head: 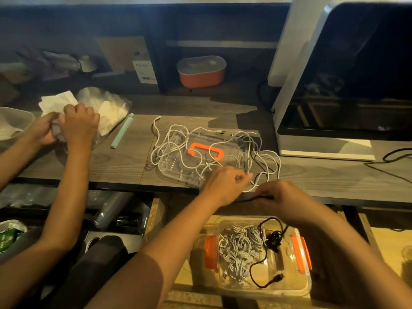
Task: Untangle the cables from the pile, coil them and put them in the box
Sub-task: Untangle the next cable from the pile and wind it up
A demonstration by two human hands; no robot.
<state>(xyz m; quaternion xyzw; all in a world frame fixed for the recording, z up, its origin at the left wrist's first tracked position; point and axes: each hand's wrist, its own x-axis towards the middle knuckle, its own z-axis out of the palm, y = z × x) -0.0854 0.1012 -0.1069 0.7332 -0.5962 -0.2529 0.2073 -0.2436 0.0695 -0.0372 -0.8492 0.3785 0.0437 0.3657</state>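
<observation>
A tangle of white cables (pixel 178 139) lies on the wooden desk over a clear lid with an orange handle (pixel 206 151). My left hand (pixel 223 184) pinches a white cable at the near edge of the pile. Just right of it, my right hand (pixel 285 199) grips a black cable (pixel 252 199) held level along the desk's front edge. Below the desk stands the clear box with orange clasps (pixel 298 284). It holds coiled white cables (pixel 238 248) and a loose black cable (pixel 273 238).
Another person's two hands (pixel 66 123) handle white tissue and a plastic bag (pixel 107 103) at the left of the desk. A pale green pen (pixel 122 131) lies nearby. A large grey machine (pixel 334 74) fills the right. An orange pot (pixel 201 72) sits on the back shelf.
</observation>
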